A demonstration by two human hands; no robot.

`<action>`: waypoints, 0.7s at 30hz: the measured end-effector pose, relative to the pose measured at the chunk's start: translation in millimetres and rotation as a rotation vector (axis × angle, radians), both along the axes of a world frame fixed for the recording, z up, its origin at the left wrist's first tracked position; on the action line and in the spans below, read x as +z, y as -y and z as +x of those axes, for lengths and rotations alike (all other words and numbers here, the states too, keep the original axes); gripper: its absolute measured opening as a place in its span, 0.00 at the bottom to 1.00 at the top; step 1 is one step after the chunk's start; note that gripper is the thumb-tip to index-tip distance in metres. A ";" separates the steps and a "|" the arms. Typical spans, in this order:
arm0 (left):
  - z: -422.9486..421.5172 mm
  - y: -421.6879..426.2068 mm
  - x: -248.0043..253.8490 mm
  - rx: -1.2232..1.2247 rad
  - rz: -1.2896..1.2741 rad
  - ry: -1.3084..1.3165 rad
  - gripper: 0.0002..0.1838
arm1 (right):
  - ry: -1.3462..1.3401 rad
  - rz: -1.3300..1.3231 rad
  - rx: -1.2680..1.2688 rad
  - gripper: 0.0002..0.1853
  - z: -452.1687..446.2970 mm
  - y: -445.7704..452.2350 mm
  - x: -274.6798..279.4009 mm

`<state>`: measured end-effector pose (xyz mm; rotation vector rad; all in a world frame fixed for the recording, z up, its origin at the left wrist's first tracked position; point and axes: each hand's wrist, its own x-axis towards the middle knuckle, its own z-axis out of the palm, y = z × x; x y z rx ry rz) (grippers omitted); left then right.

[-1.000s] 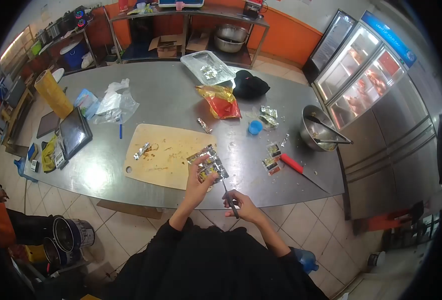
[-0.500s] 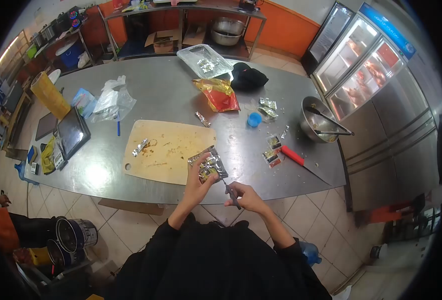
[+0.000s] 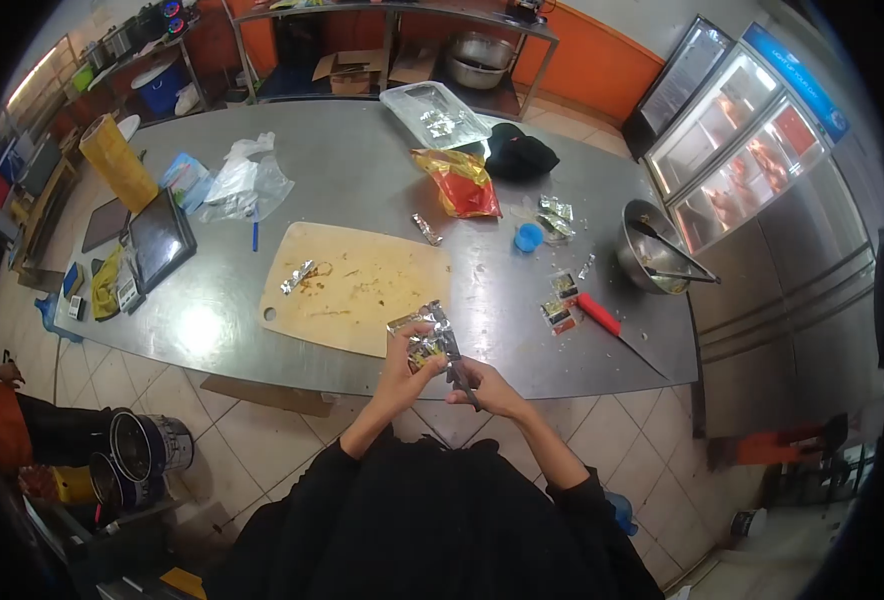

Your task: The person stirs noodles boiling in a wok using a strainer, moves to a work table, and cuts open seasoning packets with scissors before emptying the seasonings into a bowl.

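Note:
My left hand [image 3: 407, 372] is closed on several silvery foil sachets [image 3: 436, 326] with dark and yellow print, held above the near right corner of the cutting board [image 3: 362, 265]. Fingers of my right hand [image 3: 492, 390] wrap round a pair of dark scissors [image 3: 459, 377]. Their blades are at the right edge of the sachets; whether they are apart or together I cannot tell. Torn foil scraps [image 3: 299, 276] and brown crumbs lie on the board. Just beyond its far edge rests another foil strip [image 3: 427, 229].
On the steel table [image 3: 352, 160] are a red-handled knife [image 3: 600, 314], more sachets [image 3: 562, 303], a blue cap [image 3: 528, 237], a metal bowl with tongs [image 3: 634, 262], a red-gold bag [image 3: 459, 183], a foil tray [image 3: 432, 115] and a tablet [image 3: 163, 250]. Another person's hand [image 3: 4, 373] shows at far left.
The scissors have moved up against the sachets' right edge, and my two hands are closer together. The sachets have tilted. The whole view has shifted slightly.

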<state>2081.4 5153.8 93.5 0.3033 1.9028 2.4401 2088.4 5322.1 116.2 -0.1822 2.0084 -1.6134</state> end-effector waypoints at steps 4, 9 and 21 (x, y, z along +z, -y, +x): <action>13.9 21.3 0.5 0.054 0.031 0.116 0.26 | 0.047 0.049 0.100 0.23 -4.5 17.2 -12.6; 37.5 50.1 -7.1 0.208 0.007 0.084 0.34 | 0.084 -0.077 0.235 0.22 -6.7 64.6 7.5; 126.5 121.2 -58.8 0.841 -0.087 0.111 0.43 | 0.301 0.029 0.727 0.18 8.4 191.5 -57.8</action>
